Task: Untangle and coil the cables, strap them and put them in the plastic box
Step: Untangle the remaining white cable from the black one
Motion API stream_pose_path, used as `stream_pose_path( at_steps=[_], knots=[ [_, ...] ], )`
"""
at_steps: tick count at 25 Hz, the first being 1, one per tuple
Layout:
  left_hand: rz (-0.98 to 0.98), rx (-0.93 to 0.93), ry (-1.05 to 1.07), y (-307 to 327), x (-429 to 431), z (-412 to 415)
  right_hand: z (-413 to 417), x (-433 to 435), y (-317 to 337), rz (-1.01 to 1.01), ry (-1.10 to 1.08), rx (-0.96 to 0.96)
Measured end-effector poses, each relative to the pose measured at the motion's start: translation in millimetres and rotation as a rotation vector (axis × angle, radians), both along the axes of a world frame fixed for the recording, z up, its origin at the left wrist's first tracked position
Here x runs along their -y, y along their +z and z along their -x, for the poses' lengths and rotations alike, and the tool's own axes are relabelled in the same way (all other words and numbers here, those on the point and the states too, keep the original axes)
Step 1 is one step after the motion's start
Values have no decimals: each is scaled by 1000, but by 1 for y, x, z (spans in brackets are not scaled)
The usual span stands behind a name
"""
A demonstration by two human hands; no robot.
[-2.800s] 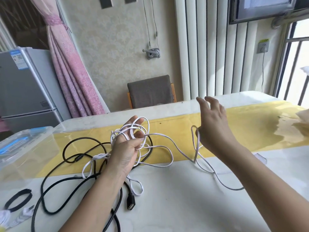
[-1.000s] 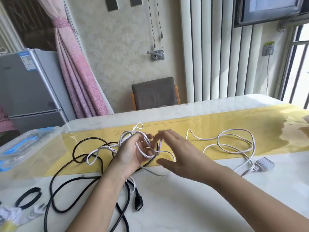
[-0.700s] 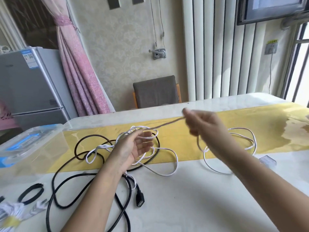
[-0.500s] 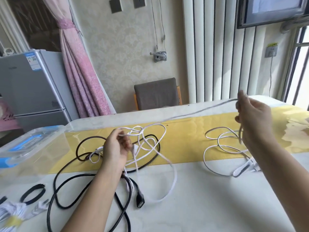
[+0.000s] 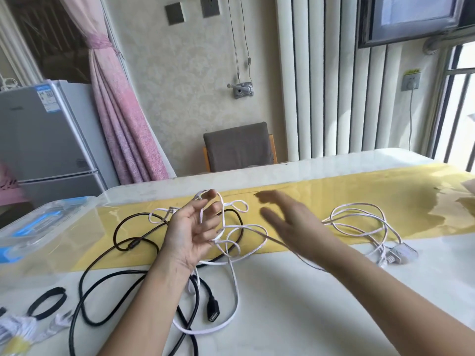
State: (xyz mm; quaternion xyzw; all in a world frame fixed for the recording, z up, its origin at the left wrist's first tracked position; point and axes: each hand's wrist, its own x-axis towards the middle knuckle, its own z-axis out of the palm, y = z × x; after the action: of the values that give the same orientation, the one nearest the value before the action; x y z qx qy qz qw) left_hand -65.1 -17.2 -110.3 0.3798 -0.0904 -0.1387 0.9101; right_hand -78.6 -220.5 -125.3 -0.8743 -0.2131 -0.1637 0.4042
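Two cables lay on the table [image 5: 308, 317]: a white cable [image 5: 234, 281] and a black cable [image 5: 132, 244], crossed over each other in front of the left hand [image 5: 191, 233]. The left hand was raised palm-up with its fingers half-curled, and loops of the white cable were hooked over them. The right hand [image 5: 290, 223] was spread flat with its fingers straight, apparently holding nothing. The plastic box [image 5: 43, 222] stood at the left edge of the table, and neither cable was in it.

Probable faults:
1. Pulling on the hooked loops could tighten the crossings into a knot, because several white turns overlapped just beside the palm.
2. Lifting the white cable could drag the black cable along, because white strands passed over and under it near its connector [image 5: 212, 312].
3. The loose white turns on the yellow strip, near the plug [image 5: 399, 253], could re-tangle if slack was drawn through them quickly.

Limits of observation:
- The right hand was motion-blurred, so contact with the strand below it could not be confirmed.
- The left forearm covered part of the crossing.
- The black cable ran off the bottom edge.
- The box and the strap [image 5: 47, 301] area were partly cut off at the left.
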Motion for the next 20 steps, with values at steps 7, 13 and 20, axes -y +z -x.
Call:
stream_pose_path(
  at_steps=[7,13,20],
  knots=[
    [-258,-22,29,8,2,4,10,-8,21,-438,178,-361],
    [115,-3,14,8,-18,-10,4,21,39,-837,5,-156],
    [-548,276,190,19,4,14,-8,33,34,-833,-307,-20]
  ],
)
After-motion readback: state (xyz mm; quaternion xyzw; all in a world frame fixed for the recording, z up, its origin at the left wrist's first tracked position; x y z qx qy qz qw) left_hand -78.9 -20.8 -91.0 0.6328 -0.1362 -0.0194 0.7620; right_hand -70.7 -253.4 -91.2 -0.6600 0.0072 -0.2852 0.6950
